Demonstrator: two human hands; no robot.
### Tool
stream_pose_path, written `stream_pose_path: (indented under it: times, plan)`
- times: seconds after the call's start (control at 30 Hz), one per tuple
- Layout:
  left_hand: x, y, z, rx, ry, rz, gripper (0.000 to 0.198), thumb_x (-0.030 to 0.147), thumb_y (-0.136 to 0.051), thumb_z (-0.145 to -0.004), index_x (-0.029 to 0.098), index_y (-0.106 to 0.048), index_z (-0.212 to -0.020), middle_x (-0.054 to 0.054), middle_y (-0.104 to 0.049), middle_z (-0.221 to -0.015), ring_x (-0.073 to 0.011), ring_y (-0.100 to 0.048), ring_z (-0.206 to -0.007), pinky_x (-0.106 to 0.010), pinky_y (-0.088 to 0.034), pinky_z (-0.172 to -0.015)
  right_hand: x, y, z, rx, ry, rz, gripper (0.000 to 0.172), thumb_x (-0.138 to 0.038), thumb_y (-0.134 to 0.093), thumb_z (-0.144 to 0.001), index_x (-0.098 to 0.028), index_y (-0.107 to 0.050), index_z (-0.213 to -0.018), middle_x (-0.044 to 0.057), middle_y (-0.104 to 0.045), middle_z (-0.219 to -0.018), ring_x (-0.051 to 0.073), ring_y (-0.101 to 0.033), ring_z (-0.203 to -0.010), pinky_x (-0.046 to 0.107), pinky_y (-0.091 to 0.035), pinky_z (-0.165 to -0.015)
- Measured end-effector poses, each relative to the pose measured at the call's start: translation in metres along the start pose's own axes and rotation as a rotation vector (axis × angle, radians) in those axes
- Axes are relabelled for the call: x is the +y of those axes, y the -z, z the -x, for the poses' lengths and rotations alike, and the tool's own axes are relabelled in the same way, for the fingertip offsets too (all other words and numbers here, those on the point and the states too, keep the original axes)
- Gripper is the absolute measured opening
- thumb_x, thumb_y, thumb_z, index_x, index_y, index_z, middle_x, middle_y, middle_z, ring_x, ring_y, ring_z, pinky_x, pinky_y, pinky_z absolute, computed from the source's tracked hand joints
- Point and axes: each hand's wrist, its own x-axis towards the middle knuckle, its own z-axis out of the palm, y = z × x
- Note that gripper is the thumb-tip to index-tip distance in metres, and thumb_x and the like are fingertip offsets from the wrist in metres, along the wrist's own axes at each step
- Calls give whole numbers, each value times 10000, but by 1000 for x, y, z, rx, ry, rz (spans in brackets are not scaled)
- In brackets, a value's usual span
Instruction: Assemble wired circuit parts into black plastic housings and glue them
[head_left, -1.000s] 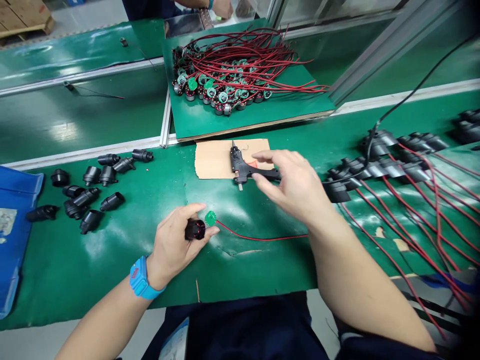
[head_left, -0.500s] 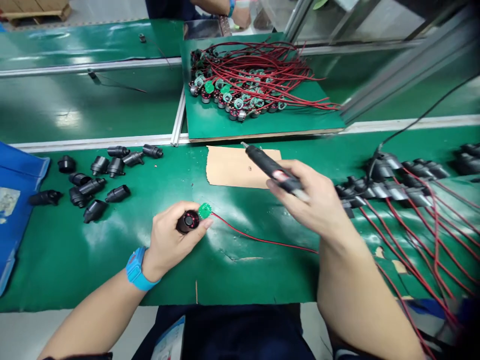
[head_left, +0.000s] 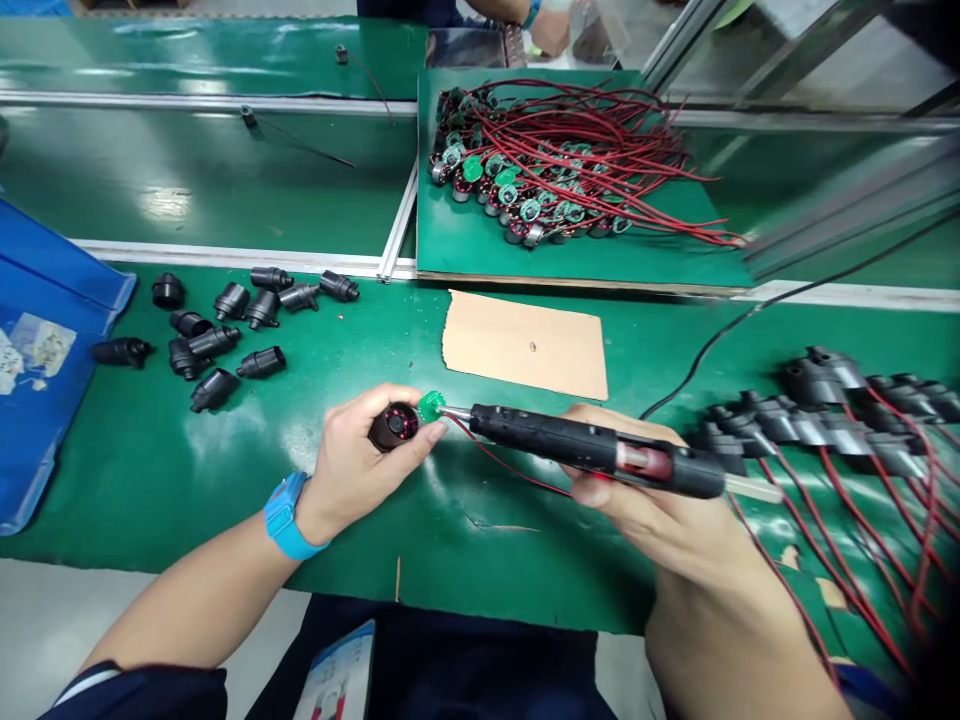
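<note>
My left hand (head_left: 360,450) is closed around a black cylindrical housing (head_left: 382,436), its open end showing a round part with reddish windings. Between thumb and forefinger it also steadies a small round green circuit board (head_left: 431,405). A thin red wire (head_left: 510,468) runs from the board to the right, passing under the tool. My right hand (head_left: 637,500) grips a black pen-shaped soldering iron (head_left: 555,440) with a reddish window and a pale rear end. Its metal tip meets the board's right side. Some of the right fingers are hidden behind the iron.
Loose black housings (head_left: 214,340) lie left beside a blue bin (head_left: 52,270). Cardboard (head_left: 525,340) lies ahead, below a raised green board (head_left: 465,258) piled with red-wired parts (head_left: 525,180). Wired housings (head_left: 814,400) and a black cable (head_left: 720,345) are right. Another person's hand (head_left: 551,30) shows behind.
My right hand has brought the soldering iron down and turned it to point left, its tip now at the board. My left hand keeps its hold; the whole view has shifted.
</note>
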Motion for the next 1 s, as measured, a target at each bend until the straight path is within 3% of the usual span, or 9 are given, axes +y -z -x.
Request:
stream_pose_path:
  times: [0.13, 0.47, 0.63, 0.83, 1.0]
  plan:
    - [2, -1, 0, 1, -15, 12, 134, 280, -768, -860, 185, -685, -906, 36, -671, -706, -90, -563, -579, -206, -450, -549, -2, -3, -1, -27, -1, 23, 327, -543, -698, -919, -235, -629, -836, -28, -579, -728, 124, -507, -609, 268, -395, -550]
    - [-1, -1, 1, 4, 11, -35, 123, 292, -744, -871, 185, -686, -884, 24, -657, -685, -108, -559, -581, -231, -445, -553, -17, -9, 1, 51, 12, 272, 328, -513, -731, -904, -234, -591, -803, -30, -567, -685, 116, -506, -543, 254, -393, -494]
    - [-2, -2, 2, 13, 13, -53, 117, 293, -747, -868, 190, -692, -881, 24, -673, -687, -107, -572, -573, -229, -457, -551, -17, -13, 7, 68, 33, 386, 243, -441, -692, -945, -240, -584, -863, -18, -587, -709, 127, -542, -553, 252, -418, -495]
    - [0, 0, 3, 30, 24, -13, 64, 259, -751, -861, 215, -714, -887, 26, -724, -763, -110, -636, -643, -213, -519, -611, 0, -19, 8, 80, 136, 765, 240, -443, -591, -1000, -218, -604, -917, 28, -649, -780, 167, -615, -601, 288, -412, -520]
    - [2, 2, 2, 33, 107, 36, 93, 268, -762, -833, 208, -691, -831, 39, -674, -694, -99, -576, -574, -200, -485, -536, 36, 1, -13, 290, 33, 955, 260, -426, -570, -998, -195, -623, -1106, 106, -718, -1058, 237, -674, -799, 316, -434, -570]
